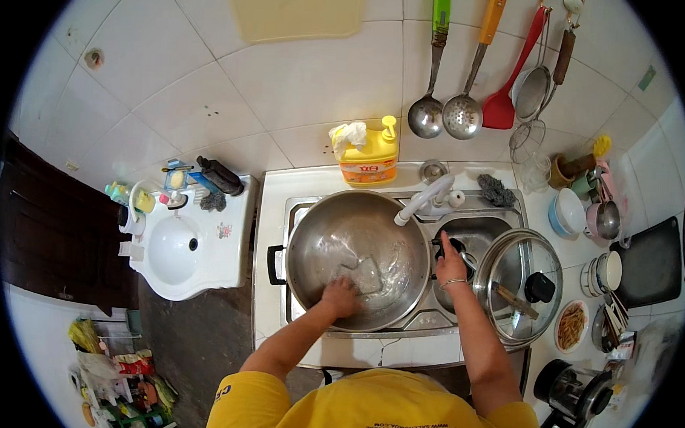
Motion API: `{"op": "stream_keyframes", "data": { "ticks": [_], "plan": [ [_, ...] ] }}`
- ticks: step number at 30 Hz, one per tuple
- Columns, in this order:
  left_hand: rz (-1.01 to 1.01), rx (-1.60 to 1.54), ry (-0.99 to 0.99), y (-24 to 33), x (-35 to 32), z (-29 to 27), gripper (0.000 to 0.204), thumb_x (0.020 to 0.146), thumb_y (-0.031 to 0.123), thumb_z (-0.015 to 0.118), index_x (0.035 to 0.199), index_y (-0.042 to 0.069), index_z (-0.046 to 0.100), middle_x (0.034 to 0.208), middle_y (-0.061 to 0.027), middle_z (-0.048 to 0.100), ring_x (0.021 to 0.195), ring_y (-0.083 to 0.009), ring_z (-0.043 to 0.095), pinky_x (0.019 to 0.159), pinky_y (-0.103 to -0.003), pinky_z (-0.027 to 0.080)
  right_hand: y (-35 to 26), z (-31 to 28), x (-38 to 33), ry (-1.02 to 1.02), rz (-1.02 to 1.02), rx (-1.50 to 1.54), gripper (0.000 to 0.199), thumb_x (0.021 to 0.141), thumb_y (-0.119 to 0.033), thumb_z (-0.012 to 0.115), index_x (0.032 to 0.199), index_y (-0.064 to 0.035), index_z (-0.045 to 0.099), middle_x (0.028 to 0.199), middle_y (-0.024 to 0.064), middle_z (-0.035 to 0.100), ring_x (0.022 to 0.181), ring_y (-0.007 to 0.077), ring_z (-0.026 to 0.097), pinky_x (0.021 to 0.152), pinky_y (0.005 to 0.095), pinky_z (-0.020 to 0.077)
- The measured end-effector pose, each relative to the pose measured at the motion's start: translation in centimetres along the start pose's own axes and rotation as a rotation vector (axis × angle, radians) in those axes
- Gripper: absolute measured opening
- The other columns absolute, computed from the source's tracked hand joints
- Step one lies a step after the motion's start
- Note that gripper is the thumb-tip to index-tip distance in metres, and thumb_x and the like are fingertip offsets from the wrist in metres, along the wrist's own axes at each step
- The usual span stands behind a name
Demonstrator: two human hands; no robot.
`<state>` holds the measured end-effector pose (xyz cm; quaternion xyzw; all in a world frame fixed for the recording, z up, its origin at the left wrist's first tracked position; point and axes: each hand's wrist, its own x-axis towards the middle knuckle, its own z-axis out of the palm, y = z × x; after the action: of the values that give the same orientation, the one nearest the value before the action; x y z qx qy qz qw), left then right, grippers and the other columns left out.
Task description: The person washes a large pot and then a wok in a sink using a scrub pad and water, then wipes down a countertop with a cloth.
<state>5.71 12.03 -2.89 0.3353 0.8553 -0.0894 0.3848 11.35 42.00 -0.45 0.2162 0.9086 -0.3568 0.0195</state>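
Note:
A wide steel pot [315,228] with black side handles rests over the left sink basin, with some water in its bottom. My left hand [342,297] is down inside it at the near wall, fingers curled and partly hidden; what they hold, if anything, I cannot make out. Beside those fingers the water ripples around a pale, see-through patch. At the pot's right side, my right hand [451,267] is closed around the black handle, which is mostly covered by the hand. The white faucet [426,200] reaches over the pot's far right rim.
A glass lid [533,251] leans over the right basin [474,230]. Behind the pot stands a yellow jug [368,158]; a grey scouring pad [496,191] lies behind the right basin. Bowls [567,213], a plate of food [572,326] and a blender [574,392] line the right counter.

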Motion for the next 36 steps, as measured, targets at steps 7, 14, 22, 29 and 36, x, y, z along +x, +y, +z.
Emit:
{"op": "stream_keyframes", "data": {
  "ticks": [7,14,22,29,36],
  "plan": [
    [-0.041,0.016,0.292,2.0,5.4,-3.1,0.073,0.078,0.053,0.052,0.138,0.016,0.031,0.147,-0.0143,0.015,0.136,-0.0303,0.016,0.106,-0.055,0.014,0.5,-0.6,0.2,-0.079,0.048,-0.079,0.071,0.081,-0.002,0.047,0.142,-0.0197,0.016,0.128,0.0203,0.044,0.105,0.0370,0.051,0.085,0.0428,0.0441],
    [-0.342,0.180,0.256,-4.5,1.9,-4.2,0.074,0.080,0.054,0.046,0.138,0.011,0.031,0.147,-0.0145,0.019,0.136,-0.0316,0.015,0.105,-0.057,0.008,0.8,-0.6,0.0,-0.074,0.044,-0.001,0.068,0.083,-0.003,0.046,0.142,-0.0201,0.017,0.126,0.0199,0.046,0.106,0.0373,0.050,0.087,0.0430,0.0430],
    [-0.089,0.332,-0.088,-1.0,-6.8,-5.8,0.048,0.084,0.047,0.044,0.112,0.013,0.061,0.120,-0.0120,0.055,0.116,-0.0335,0.046,0.095,-0.057,0.028,0.5,-0.4,0.0,-0.053,0.046,-0.018,0.069,0.082,-0.004,0.046,0.142,-0.0225,0.017,0.130,0.0163,0.044,0.105,0.0353,0.052,0.082,0.0431,0.0457],
    [0.013,0.028,-0.182,-0.2,-2.9,1.1,0.035,0.080,0.035,0.051,0.099,0.009,0.066,0.102,-0.0146,0.063,0.095,-0.0333,0.061,0.083,-0.042,0.047,0.1,-0.8,-0.2,-0.057,0.013,-0.009,0.070,0.082,-0.003,0.045,0.142,-0.0216,0.015,0.130,0.0179,0.043,0.108,0.0350,0.051,0.084,0.0420,0.0448],
    [-0.137,-0.644,0.317,-4.7,-0.8,3.4,0.033,0.081,0.031,0.052,0.095,0.004,0.065,0.094,-0.0215,0.062,0.088,-0.0389,0.059,0.078,-0.044,0.047,0.3,-0.5,-0.2,-0.037,0.013,-0.019,0.070,0.082,-0.003,0.048,0.142,-0.0196,0.016,0.125,0.0207,0.047,0.105,0.0377,0.051,0.087,0.0420,0.0420]
  ]
}}
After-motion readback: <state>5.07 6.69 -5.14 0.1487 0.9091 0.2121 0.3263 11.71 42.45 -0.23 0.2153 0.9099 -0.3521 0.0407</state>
